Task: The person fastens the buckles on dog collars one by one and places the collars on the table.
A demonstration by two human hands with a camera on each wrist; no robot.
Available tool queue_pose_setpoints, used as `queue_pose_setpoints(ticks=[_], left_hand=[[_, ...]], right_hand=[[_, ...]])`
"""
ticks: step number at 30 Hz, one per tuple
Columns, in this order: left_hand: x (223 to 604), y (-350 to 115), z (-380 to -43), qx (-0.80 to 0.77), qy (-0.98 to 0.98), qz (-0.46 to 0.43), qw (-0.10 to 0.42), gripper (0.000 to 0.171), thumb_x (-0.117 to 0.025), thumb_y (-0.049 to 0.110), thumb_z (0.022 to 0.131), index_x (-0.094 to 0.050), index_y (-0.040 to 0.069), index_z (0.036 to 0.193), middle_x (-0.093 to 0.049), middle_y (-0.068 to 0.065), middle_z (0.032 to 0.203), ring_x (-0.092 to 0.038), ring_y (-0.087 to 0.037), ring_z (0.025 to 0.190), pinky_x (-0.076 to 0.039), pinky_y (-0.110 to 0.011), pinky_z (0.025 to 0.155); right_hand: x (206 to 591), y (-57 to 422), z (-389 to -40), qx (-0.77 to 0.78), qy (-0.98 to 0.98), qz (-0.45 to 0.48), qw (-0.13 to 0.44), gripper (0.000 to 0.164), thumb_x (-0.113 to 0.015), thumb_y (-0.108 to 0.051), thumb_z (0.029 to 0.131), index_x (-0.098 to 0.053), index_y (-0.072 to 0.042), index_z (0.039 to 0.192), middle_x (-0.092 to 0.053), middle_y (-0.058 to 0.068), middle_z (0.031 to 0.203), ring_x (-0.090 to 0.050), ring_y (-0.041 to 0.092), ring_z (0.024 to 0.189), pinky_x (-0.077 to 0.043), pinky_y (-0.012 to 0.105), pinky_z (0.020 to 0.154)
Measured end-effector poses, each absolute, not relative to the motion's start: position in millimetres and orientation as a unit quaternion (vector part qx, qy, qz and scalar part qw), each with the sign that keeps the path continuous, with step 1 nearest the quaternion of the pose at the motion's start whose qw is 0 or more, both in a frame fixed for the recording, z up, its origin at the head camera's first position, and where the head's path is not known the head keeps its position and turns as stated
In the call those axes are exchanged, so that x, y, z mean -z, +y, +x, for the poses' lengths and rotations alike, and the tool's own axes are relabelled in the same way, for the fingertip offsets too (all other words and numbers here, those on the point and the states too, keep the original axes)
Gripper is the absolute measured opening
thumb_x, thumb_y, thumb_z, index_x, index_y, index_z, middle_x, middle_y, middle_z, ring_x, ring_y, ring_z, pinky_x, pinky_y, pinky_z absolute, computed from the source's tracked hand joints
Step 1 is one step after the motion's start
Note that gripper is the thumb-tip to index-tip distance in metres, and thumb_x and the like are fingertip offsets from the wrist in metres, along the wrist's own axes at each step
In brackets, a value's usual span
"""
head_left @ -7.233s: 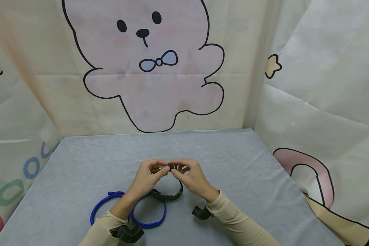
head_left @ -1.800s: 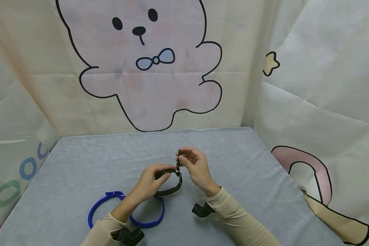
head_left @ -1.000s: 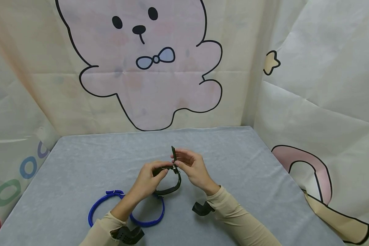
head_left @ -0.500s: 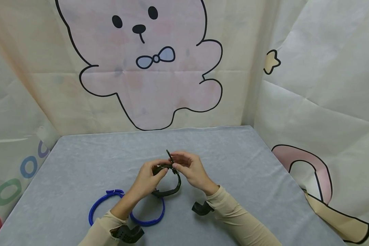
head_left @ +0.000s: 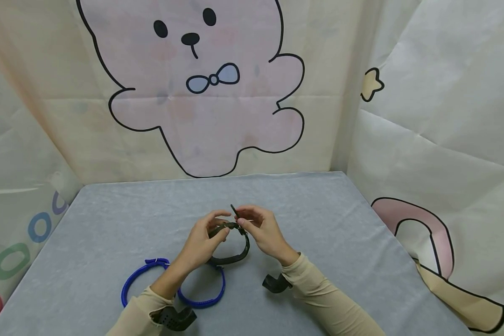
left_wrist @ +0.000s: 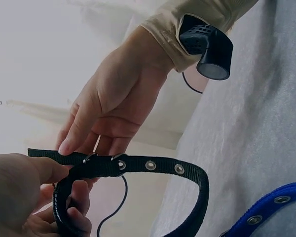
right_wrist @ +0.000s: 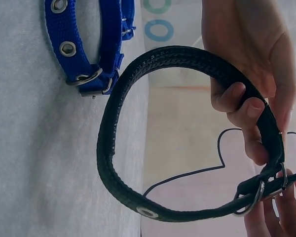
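A dark green pet collar (head_left: 231, 259) with metal eyelets, a buckle and a ring is held above the table, its strap run through the buckle into a loop. My left hand (head_left: 202, 239) grips the padded band beside the buckle (right_wrist: 285, 177), thumb on the near side and index finger lifted off. With thumb and fingers my right hand (head_left: 262, 233) pinches the strap close to the buckle. The strap's free tip (left_wrist: 44, 153) sticks out past the fingers. In the right wrist view, the left fingers curl round the inside of the band.
Two blue collars lie on the grey cloth-covered table (head_left: 319, 219): one blue collar (head_left: 130, 281) left of my left forearm, another blue collar (head_left: 206, 305) right of it, below the green loop. Fabric walls (head_left: 319, 140) with cartoon prints stand around the table.
From about two seconds ago, the right hand has come down from the raised strap tip to the strap by the buckle. The left index finger has just lifted. The blue collars stay put.
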State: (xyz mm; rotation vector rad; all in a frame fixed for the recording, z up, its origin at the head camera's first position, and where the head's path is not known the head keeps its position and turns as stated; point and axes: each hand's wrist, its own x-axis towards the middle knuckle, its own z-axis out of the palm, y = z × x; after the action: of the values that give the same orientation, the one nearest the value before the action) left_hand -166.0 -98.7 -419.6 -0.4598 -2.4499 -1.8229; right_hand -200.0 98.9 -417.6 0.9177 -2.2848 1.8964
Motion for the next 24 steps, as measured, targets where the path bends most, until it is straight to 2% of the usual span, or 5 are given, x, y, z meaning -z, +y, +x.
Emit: queue_pose_setpoints(ticks=[7, 14, 17, 24], left_hand=[[419.9, -99.4, -166.5, 0.605, -0.786, -0.126, 0.022, 0.033, -0.066, 0.007, 0.096, -0.059, 0.006, 0.128, -0.075, -0.018, 0.109, -0.066, -0.017, 0.08, -0.051, -0.026, 0.071], [418.8, -99.3, -166.7, 0.626, -0.772, -0.106, 0.028, 0.025, -0.07, 0.008, 0.094, -0.059, 0.004, 0.116, -0.076, -0.018, 0.108, -0.069, -0.021, 0.086, -0.05, -0.025, 0.072], [419.1, -99.6, -167.2, 0.623, -0.774, -0.109, 0.038, 0.023, -0.071, 0.008, 0.093, -0.061, 0.003, 0.113, -0.076, -0.017, 0.107, -0.07, -0.019, 0.09, -0.051, -0.025, 0.073], [419.9, -99.2, -168.5, 0.61, -0.782, -0.109, 0.06, 0.019, -0.073, 0.01, 0.093, -0.066, 0.005, 0.111, -0.075, -0.013, 0.107, -0.07, -0.021, 0.105, -0.052, -0.028, 0.086]], right_hand=[[418.9, 99.0, -199.9, -0.612, -0.734, 0.294, 0.018, 0.026, -0.061, -0.004, 0.1, -0.063, 0.005, 0.124, -0.069, 0.026, 0.115, -0.067, 0.041, 0.109, -0.057, 0.026, 0.087], [418.5, 98.2, -199.5, -0.627, -0.723, 0.288, 0.034, 0.022, -0.063, -0.002, 0.098, -0.056, 0.003, 0.119, -0.069, 0.027, 0.11, -0.07, 0.027, 0.1, -0.058, 0.027, 0.084], [418.3, 97.7, -199.3, -0.629, -0.719, 0.293, 0.042, 0.02, -0.062, -0.001, 0.099, -0.055, 0.004, 0.117, -0.069, 0.028, 0.109, -0.07, 0.031, 0.1, -0.059, 0.027, 0.083], [419.5, 96.6, -199.0, -0.601, -0.739, 0.299, 0.065, 0.02, -0.062, -0.001, 0.098, -0.059, -0.001, 0.119, -0.069, 0.023, 0.113, -0.07, 0.029, 0.102, -0.058, 0.028, 0.079]])
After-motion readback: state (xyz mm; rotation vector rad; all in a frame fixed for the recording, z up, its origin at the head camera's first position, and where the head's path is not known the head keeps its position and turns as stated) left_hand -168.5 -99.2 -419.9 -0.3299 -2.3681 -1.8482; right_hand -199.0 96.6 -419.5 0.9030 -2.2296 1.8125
